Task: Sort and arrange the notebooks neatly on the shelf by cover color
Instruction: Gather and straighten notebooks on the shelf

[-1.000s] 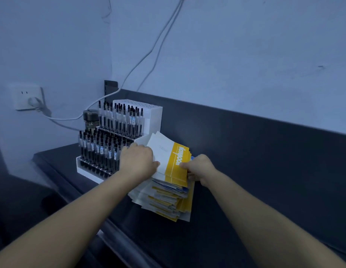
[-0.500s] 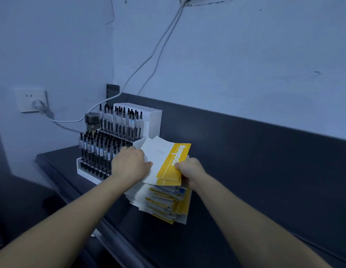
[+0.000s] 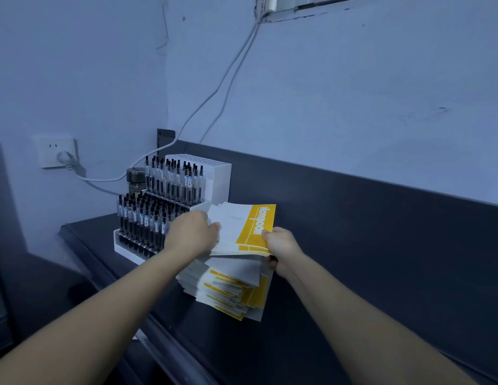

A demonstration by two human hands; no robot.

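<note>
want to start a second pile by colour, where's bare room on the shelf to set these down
Bare: the shelf right of the stack, along the back panel. Narrower: the corner left of the pen rack. Crowded: rack, jar and stack sit close together, with the left hand and right hand gripping the top notebooks.

Levels out the top bundle of notebooks (image 3: 242,226), steeply tilted a second ago, now held nearly flat between left hand (image 3: 190,232) and right hand (image 3: 281,245). Lifts its right side off the stack (image 3: 231,290) below, baring a plain white cover (image 3: 236,269) where blue edges showed before.
</note>
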